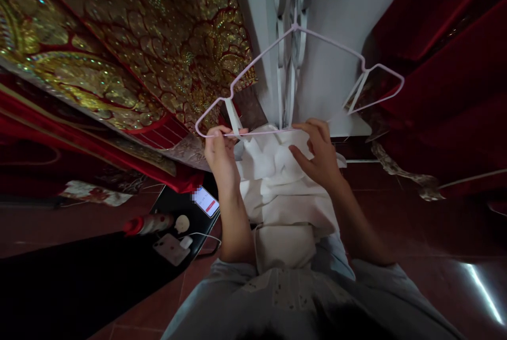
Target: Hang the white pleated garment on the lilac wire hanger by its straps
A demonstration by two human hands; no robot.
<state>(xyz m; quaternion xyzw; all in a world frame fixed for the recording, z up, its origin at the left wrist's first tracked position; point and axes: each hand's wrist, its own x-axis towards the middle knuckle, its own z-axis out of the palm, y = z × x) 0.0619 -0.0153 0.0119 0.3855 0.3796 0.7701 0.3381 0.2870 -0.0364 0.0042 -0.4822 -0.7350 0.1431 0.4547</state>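
A thin pale lilac clothes hanger [253,63] hangs in front of me, its hook up by a white metal rack [291,7]. A white garment [285,192] drapes below its bottom bar, with straps running up to the hanger's notches. My left hand [219,152] is closed in a pinch on a white strap and the bar near the hanger's left end. My right hand [319,152] rests on the bunched white cloth just under the bar, fingers curled and partly spread.
Red cloth with gold sequin embroidery [130,39] hangs at the left, dark red velvet [451,76] at the right. On a black surface at lower left lie a lit phone [206,201], a second white phone [171,248] on a cable and a red-capped bottle [147,224]. The floor is reddish tile.
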